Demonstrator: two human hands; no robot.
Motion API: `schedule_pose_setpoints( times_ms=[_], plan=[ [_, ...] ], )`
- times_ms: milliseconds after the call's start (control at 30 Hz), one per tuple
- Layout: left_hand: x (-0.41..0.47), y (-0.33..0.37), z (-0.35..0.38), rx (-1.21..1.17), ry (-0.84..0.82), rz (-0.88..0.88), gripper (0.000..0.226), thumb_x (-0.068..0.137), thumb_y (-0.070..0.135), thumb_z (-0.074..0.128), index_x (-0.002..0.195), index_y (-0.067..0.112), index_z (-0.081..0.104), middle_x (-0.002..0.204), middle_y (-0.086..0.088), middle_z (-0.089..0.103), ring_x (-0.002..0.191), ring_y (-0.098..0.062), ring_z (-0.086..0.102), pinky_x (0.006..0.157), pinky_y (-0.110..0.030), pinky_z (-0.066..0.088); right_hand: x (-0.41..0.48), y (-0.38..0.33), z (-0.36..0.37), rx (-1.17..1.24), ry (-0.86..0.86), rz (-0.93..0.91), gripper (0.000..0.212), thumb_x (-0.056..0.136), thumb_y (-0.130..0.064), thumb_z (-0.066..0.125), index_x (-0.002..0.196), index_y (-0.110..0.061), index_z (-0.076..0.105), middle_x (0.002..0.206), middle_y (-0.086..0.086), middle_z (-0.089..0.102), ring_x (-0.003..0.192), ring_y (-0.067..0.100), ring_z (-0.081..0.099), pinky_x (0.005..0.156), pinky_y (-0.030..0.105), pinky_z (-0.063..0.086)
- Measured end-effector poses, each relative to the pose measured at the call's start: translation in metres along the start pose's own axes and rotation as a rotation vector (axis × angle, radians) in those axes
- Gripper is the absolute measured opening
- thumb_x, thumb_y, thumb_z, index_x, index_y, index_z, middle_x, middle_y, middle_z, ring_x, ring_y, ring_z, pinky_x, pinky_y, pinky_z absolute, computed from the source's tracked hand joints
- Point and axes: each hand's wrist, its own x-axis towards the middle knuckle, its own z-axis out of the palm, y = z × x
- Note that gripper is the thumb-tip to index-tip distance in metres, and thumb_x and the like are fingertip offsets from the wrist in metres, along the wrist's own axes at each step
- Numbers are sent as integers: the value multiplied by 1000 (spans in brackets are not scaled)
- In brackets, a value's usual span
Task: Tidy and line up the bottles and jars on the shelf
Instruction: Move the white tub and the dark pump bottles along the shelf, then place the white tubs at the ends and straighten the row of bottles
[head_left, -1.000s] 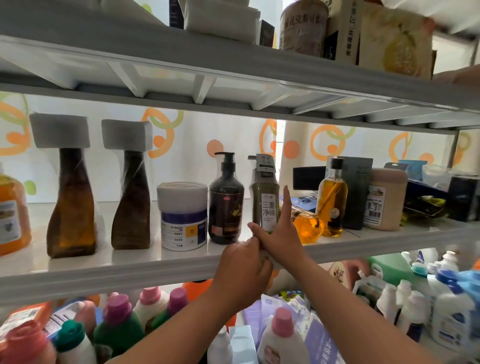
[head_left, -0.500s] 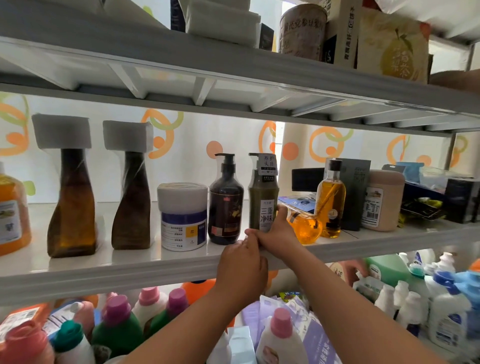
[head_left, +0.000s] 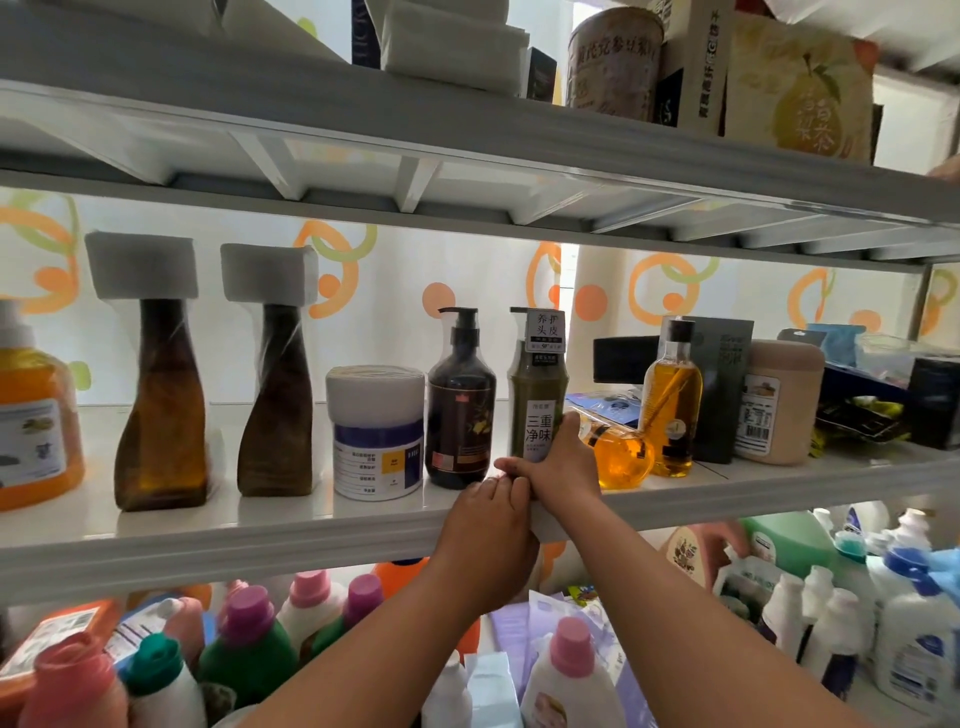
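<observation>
Right hand (head_left: 561, 467) grips green bottle (head_left: 537, 387) — label reads 三重净味

White plastic shelving unit (head_left: 291, 540) w/ ribbed undersides on the tier above (head_left: 467, 150). Behind it a pale wall or curtain (head_left: 395, 312), can't tell which, printed w/ orange and green swirls and dots, lit bright from behind. Metal upright post (head_left: 918, 301) at right.

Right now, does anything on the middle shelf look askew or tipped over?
Yes. The round orange bottle lies tilted on its side between the green bottle and the upright yellow oil bottle, while the rest of the row stands upright.
</observation>
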Motion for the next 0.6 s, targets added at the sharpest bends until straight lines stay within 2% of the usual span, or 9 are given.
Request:
schedule_pose_setpoints(
  times_ms=[200, 367, 467, 600],
  plan=[
    [-7, -5, -12, -41, -23, 58, 39, 94, 27, 40, 131, 15, 43, 129, -2, 54, 115, -16, 49, 100, -28, 37, -2, -4, 1, -16, 8, 22, 74, 70, -31, 79, 121, -9, 31, 128, 14, 52, 121, 34, 50, 93, 39, 45],
    [-24, -26, -37, -110, -76, 150, 44, 93, 24, 42, 137, 24, 44, 131, 1, 56, 113, -15, 54, 93, -32, 49, -10, -4, 6, -46, 32, 29, 74, 72, -31, 78, 126, -8, 33, 129, 15, 52, 122, 34, 49, 93, 41, 45],
    [-43, -43, -60, -64, -80, 201, 35, 93, 22, 45, 125, 19, 59, 128, 0, 60, 112, -17, 57, 92, -36, 50, -21, -11, 15, -33, 171, 53, 73, 73, -30, 78, 127, -8, 35, 129, 20, 46, 121, 36, 44, 93, 43, 43],
    [-71, -66, -90, -29, -68, 149, 30, 93, 24, 46, 118, 20, 62, 125, 0, 62, 113, -15, 55, 97, -31, 45, -46, -30, 31, 29, 370, 99, 71, 76, -19, 75, 132, -11, 32, 135, 24, 32, 120, 39, 39, 94, 45, 41]
  ],
)
